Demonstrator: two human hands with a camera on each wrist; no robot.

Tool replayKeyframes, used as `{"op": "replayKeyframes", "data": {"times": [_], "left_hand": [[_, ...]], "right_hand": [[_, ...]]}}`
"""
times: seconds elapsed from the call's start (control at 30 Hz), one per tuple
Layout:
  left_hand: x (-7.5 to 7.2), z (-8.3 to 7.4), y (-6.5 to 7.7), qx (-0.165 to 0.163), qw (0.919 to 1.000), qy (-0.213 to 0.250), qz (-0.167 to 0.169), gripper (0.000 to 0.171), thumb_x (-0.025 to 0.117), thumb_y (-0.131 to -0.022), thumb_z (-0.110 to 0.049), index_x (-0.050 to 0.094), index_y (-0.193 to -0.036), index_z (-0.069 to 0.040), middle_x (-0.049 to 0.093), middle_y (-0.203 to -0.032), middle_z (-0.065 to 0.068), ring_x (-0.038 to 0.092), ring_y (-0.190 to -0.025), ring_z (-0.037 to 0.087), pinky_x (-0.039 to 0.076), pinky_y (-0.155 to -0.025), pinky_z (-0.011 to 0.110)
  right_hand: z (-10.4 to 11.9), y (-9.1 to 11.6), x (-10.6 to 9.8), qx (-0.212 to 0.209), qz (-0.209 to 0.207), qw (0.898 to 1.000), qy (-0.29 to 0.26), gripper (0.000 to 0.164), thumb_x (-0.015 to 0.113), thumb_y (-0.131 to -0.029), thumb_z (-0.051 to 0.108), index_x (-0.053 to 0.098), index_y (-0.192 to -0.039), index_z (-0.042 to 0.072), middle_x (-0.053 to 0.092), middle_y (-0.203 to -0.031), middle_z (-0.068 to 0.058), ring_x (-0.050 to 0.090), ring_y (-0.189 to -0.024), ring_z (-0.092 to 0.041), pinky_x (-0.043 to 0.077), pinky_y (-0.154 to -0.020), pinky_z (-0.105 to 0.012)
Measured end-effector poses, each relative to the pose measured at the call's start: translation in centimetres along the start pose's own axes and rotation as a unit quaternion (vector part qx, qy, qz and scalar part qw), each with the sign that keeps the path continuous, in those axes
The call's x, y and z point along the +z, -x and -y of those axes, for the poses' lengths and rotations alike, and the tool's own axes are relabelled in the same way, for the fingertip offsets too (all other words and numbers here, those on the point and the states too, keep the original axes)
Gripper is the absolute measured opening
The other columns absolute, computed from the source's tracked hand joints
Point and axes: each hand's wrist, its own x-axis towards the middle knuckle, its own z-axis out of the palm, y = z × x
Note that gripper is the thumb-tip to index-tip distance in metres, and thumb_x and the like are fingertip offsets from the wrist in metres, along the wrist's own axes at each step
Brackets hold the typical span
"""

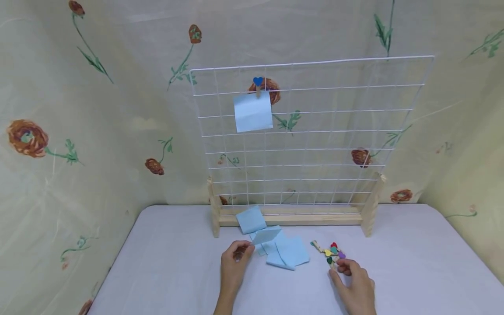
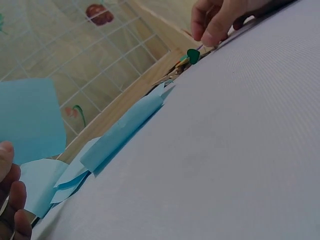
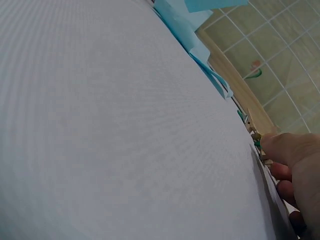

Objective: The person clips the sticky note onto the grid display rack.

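My left hand [image 1: 235, 264] pinches a light blue paper square [image 1: 265, 236] between thumb and fingers, tilted above other blue squares [image 1: 293, 251] lying loosely on the table. In the left wrist view the held square [image 2: 31, 120] stands nearly upright. My right hand [image 1: 356, 284] is at a small pile of wooden mini clothespins [image 1: 327, 253] with coloured hearts. Its thumb and index finger pinch a clothespin with a dark green heart [image 2: 193, 56] at the pile's near edge. In the right wrist view the thumb [image 3: 275, 146] hides most of that clothespin.
A white wire grid [image 1: 311, 148] stands in a wooden base [image 1: 311, 219] at the back of the table. One blue square [image 1: 253, 113] hangs high on its left part under a blue-heart clothespin [image 1: 257, 85]. Another square [image 1: 251, 219] leans against the base. Flowered cloth surrounds the white table [image 1: 169, 262].
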Motion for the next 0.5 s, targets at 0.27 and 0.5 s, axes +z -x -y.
{"op": "replayKeyframes", "data": {"times": [0.27, 0.5], "left_hand": [[0.1, 0.4, 0.0, 0.012, 0.9997, 0.023, 0.001, 0.021, 0.071, -0.082, -0.036, 0.068, -0.095, -0.02, 0.067, -0.093, -0.003, 0.058, -0.084, 0.008, 0.048, -0.073, 0.018], [-0.3, -0.5, 0.2, 0.009, 0.9991, 0.041, -0.002, 0.016, 0.071, -0.084, -0.023, 0.069, -0.095, -0.013, 0.067, -0.094, 0.002, 0.058, -0.08, 0.007, 0.049, -0.072, 0.018]], "right_hand": [[-0.1, 0.6, -0.1, -0.041, -0.038, 0.998, 0.005, 0.025, 0.067, -0.081, 0.007, 0.06, -0.105, 0.009, 0.065, -0.09, -0.003, 0.054, -0.089, -0.022, 0.028, -0.074, -0.038], [-0.1, 0.5, 0.2, -0.065, -0.046, 0.997, 0.013, 0.028, 0.065, -0.079, 0.005, 0.062, -0.107, 0.01, 0.063, -0.09, -0.002, 0.053, -0.089, -0.021, 0.028, -0.074, -0.037]]}}
